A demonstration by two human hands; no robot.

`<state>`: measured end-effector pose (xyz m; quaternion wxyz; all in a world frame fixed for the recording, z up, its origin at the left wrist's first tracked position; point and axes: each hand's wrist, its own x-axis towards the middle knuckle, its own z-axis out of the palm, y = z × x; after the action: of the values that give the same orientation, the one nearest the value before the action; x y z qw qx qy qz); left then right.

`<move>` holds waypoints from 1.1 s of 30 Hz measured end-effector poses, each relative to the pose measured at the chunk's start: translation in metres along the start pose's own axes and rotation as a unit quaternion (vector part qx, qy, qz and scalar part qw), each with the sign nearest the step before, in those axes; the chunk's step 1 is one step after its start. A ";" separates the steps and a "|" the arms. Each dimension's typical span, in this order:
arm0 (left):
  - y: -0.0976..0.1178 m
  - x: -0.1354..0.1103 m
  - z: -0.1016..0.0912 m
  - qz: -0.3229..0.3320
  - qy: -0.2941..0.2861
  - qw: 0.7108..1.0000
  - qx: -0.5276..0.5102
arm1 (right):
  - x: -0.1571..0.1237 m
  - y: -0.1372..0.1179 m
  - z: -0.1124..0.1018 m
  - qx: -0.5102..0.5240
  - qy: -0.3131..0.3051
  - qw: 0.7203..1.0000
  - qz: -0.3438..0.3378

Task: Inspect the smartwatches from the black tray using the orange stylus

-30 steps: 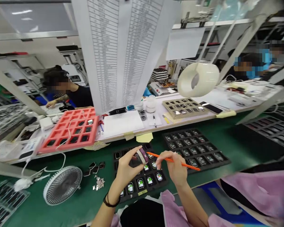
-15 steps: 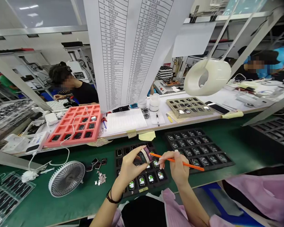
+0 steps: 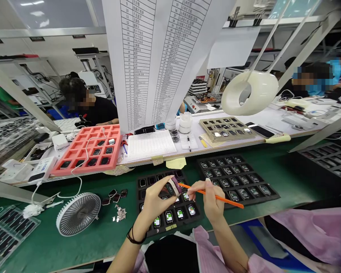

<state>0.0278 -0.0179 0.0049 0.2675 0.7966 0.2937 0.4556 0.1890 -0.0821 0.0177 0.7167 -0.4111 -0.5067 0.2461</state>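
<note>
Between thumb and fingers, my left hand (image 3: pixel 155 199) grips a watch case (image 3: pixel 174 187) on edge, its dark face turned left and a purple side turned right. My right hand (image 3: pixel 211 199) holds a thin orange stick (image 3: pixel 216 196) like a pen; its left tip meets the purple side of the case. Whether the tip is a brush or a point is too small to tell. Below both hands lies a black foam tray (image 3: pixel 166 228) with watches in its slots, several with lit green and white screens. My left hand covers part of that tray.
A second black tray (image 3: pixel 268 195) of watches lies to the right. A white fan (image 3: pixel 78 214), loose watch cases (image 3: pixel 116 196) and small metallic pieces (image 3: pixel 119 214) are on the left. The shelf bears a pink tray (image 3: pixel 86 149); a paper list (image 3: pixel 150 64) hangs ahead. Co-workers sit beyond.
My hands keep their grips, with the stick still against the case. The view has shifted slightly. A co-worker at the far left has lowered a raised hand.
</note>
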 end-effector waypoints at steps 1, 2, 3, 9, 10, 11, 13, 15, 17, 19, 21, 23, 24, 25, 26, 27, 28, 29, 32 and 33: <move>0.001 0.000 -0.001 -0.005 -0.002 1.000 -0.001 | 0.000 -0.001 0.000 0.004 -0.001 1.000 0.002; 0.001 0.001 -0.002 -0.010 -0.004 1.000 -0.003 | 0.000 -0.001 0.000 0.010 -0.003 1.000 0.003; 0.002 0.001 -0.003 -0.014 -0.005 1.000 -0.004 | 0.000 -0.002 0.001 0.019 -0.006 1.000 0.002; 0.003 0.001 -0.005 -0.010 -0.007 1.000 -0.014 | -0.002 -0.003 0.005 0.047 -0.030 0.998 -0.011; 0.003 0.001 -0.004 -0.008 -0.006 1.000 -0.015 | -0.001 -0.003 0.006 0.045 -0.029 0.998 -0.013; 0.003 0.001 -0.004 -0.005 -0.005 1.000 -0.015 | -0.001 -0.003 0.007 0.044 -0.028 0.999 -0.014; 0.002 0.001 -0.003 0.003 -0.004 1.000 -0.008 | -0.001 -0.003 0.007 0.039 -0.029 0.999 -0.017; 0.001 0.000 -0.003 0.016 -0.001 1.000 0.009 | -0.001 -0.002 0.007 0.031 -0.032 0.999 -0.019; -0.001 -0.001 -0.003 0.034 0.005 0.999 0.031 | -0.001 -0.002 0.007 0.014 -0.033 0.999 -0.021; -0.001 -0.001 -0.003 0.048 0.013 0.998 0.046 | -0.002 -0.001 0.007 -0.004 -0.030 0.999 -0.021; 0.000 -0.001 -0.004 0.048 0.017 0.998 0.045 | -0.002 -0.002 0.008 -0.005 -0.032 0.999 -0.016; 0.002 0.000 -0.005 0.037 0.013 0.999 0.034 | -0.001 -0.004 0.008 0.016 -0.030 0.999 -0.004; 0.003 0.000 -0.006 0.030 0.011 0.999 0.028 | -0.001 -0.005 0.008 0.028 -0.020 0.999 0.000; 0.005 0.001 -0.007 0.024 0.008 0.999 0.022 | 0.000 -0.005 0.008 0.037 -0.005 0.999 0.002; 0.006 0.001 -0.007 0.019 0.007 1.000 0.018 | 0.000 -0.006 0.007 0.042 0.011 0.999 0.002; 0.006 0.001 -0.008 0.015 0.007 1.000 0.014 | 0.001 -0.007 0.007 0.043 0.025 0.999 -0.001; 0.007 0.002 -0.008 0.012 0.009 1.000 0.012 | 0.001 -0.007 0.007 0.042 0.032 0.999 -0.003; 0.007 0.002 -0.008 0.011 0.010 1.000 0.010 | 0.002 -0.007 0.007 0.040 0.033 0.999 -0.001; 0.006 0.003 -0.008 0.012 0.014 1.000 0.011 | 0.001 -0.006 0.007 0.039 0.023 0.999 0.010; 0.006 0.002 -0.008 0.014 0.014 1.000 0.013 | 0.001 -0.006 0.007 0.038 0.022 0.999 0.012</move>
<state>0.0234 -0.0192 0.0138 0.2469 0.7973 0.2924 0.4668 0.1827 -0.0819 0.0242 0.7395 -0.3951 -0.4762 0.2649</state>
